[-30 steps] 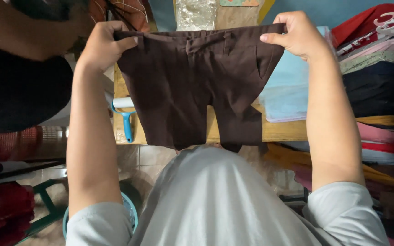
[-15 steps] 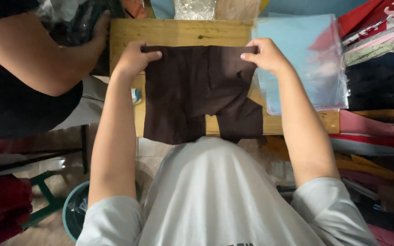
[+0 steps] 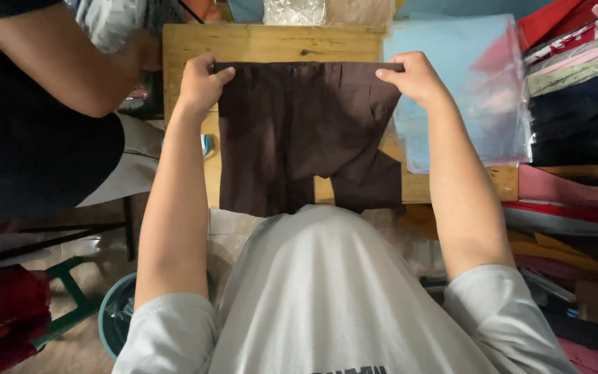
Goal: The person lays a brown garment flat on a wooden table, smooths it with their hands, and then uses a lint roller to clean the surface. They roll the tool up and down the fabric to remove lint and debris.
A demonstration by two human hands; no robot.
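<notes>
I hold a pair of dark brown shorts (image 3: 306, 131) stretched out flat by the waistband over a wooden table (image 3: 271, 43). My left hand (image 3: 201, 84) pinches the left corner of the waistband, my right hand (image 3: 415, 77) the right corner. The two legs hang toward me, down to the table's near edge and my grey shirt.
A clear plastic bag with a light blue garment (image 3: 461, 90) lies on the table's right side. Stacked folded clothes (image 3: 579, 118) fill the right. Another person's arm (image 3: 57, 69) reaches in at upper left. A teal bin (image 3: 115, 322) and green stool stand on the floor.
Both hands have lowered the shorts from in front of me toward the tabletop, keeping hold of the waistband. The other person's arm has shifted at the upper left.
</notes>
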